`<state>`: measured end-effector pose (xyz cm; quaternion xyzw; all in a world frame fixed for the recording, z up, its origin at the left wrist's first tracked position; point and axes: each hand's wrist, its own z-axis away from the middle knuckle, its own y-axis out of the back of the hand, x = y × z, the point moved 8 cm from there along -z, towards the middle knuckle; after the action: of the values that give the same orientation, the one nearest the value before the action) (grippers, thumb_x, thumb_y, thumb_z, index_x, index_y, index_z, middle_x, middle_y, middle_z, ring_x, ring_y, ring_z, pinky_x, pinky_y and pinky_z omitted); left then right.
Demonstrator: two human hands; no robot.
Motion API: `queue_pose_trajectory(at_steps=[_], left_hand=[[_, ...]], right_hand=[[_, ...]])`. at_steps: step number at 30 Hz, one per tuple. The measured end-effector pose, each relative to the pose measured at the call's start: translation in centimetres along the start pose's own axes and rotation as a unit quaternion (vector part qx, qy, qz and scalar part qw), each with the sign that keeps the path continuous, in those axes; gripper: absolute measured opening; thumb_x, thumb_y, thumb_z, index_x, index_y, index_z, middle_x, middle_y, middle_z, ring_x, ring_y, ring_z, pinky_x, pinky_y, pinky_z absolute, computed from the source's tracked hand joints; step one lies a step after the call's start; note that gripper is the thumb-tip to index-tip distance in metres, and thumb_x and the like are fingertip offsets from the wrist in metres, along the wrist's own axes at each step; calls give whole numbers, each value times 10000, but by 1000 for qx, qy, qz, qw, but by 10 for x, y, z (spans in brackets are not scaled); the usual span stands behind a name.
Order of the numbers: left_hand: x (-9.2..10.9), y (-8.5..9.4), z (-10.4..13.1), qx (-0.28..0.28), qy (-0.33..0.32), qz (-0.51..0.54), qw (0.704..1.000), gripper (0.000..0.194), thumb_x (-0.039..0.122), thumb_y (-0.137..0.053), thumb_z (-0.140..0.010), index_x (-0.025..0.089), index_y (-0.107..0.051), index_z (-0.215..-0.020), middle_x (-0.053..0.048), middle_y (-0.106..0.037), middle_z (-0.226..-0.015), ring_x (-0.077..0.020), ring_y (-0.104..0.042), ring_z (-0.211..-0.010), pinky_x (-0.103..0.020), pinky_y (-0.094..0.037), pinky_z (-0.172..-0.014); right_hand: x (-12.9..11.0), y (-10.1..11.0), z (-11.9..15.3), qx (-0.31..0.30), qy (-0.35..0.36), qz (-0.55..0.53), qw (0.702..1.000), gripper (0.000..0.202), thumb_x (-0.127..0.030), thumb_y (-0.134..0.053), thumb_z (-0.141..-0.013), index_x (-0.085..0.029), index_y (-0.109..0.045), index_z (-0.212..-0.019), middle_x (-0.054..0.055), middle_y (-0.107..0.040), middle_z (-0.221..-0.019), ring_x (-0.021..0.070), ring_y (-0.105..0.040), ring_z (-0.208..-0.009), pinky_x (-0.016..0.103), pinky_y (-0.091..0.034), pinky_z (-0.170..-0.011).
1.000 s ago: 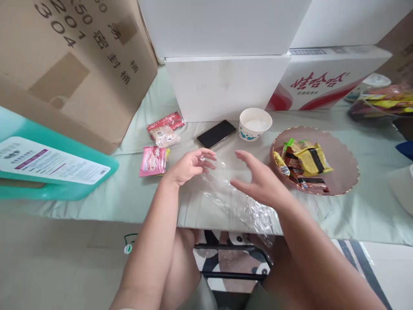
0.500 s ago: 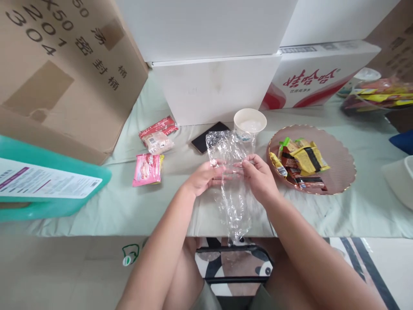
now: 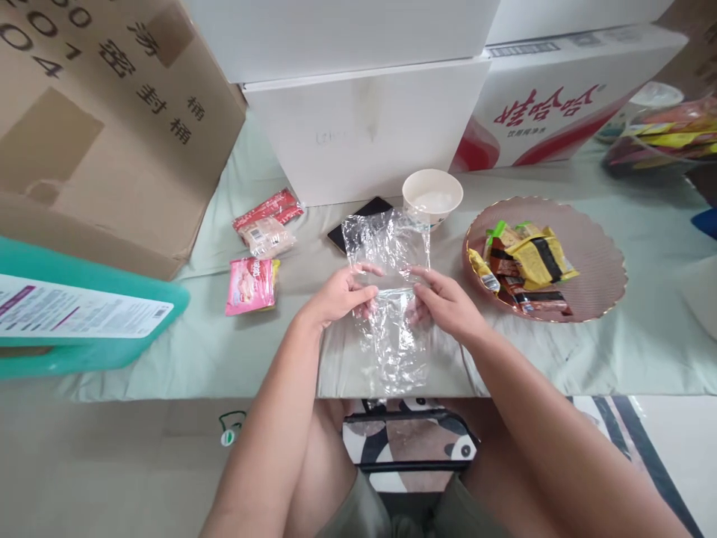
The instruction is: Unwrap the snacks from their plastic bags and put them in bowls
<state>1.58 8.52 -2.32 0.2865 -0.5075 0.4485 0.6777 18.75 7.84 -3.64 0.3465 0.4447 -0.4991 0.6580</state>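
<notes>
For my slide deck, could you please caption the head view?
Both hands, left hand and right hand, hold a clear plastic bag above the table, beside a snack plate.

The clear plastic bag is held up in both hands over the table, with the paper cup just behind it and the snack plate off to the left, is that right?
Not quite: the head view shows the snack plate to the right. Both the left hand and right hand hold the clear plastic bag, with the paper cup behind it.

A worktop (image 3: 616, 351) covered by a pale green cloth is seen under soft, even light. It is backed by stacked white boxes (image 3: 358, 127) and a brown carton (image 3: 101, 127). Beige floor (image 3: 112, 463) is shown below, with a patterned rug (image 3: 408, 441).
</notes>
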Motion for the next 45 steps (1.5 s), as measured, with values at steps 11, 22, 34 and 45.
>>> queue_pose_trajectory(at_steps=[11, 22, 34, 45], left_hand=[[8, 10, -3, 54, -74, 110, 990, 167, 292, -764, -740, 195, -657, -824, 13, -664, -680, -112, -595, -608, -262, -452, -591], [-2, 41, -24, 133, -20, 84, 987, 546, 648, -544, -835, 174, -699, -613, -71, -693, -666, -174, -642, -682, -309, -511, -707], [7, 36, -4, 117, -75, 70, 988, 625, 231, -787, -652, 305, -553, -1226, 3, -626, -1003, -106, -574, -695, -240, -446, -626], [11, 37, -10, 161, -77, 154, 972, 541, 184, -725, -628, 242, -546, -1136, 29, -605, -826, -100, -568, -644, -241, -437, -593]], right_hand=[[-17, 8, 3, 81, 159, -17, 984, 159, -356, -584, -872, -240, -690, -848, 52, -548, -1491, 234, -723, -1014, 349, -609, -679], [-34, 15, -6, 133, 175, 69, 973, 239, -271, -525, -873, -244, -759, -833, 61, -690, -1286, 265, -624, -1235, 451, -516, -983], [-18, -11, -12, 32, 95, 31, 994, 425, -380, -752, -706, -247, -608, -1083, 34, -681, -920, 190, -644, -802, 339, -547, -723], [-25, -3, -9, 35, 127, -8, 991, 323, -369, -757, -699, -250, -594, -951, -1, -640, -900, 166, -609, -821, 316, -509, -772]])
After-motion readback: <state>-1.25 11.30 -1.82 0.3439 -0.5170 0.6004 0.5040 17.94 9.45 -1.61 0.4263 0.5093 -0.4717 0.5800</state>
